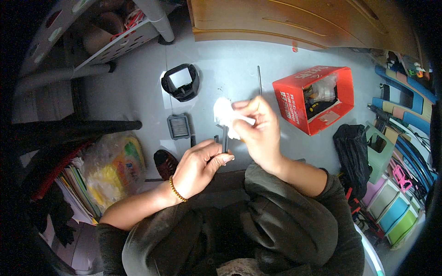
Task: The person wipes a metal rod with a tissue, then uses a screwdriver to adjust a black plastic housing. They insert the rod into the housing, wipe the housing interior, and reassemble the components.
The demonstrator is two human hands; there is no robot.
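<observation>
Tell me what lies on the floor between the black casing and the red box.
A thin rod and some dark specks, as the head view shows.

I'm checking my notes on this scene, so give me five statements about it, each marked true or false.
1. The left hand holds a dark bar. True.
2. The right hand is empty. False: it pinches a white wad.
3. A red box sits right of both hands. True.
4. The beaded bracelet is on the right wrist. False: it is on the left.
5. The box is shut. False: its open side shows contents.
</observation>
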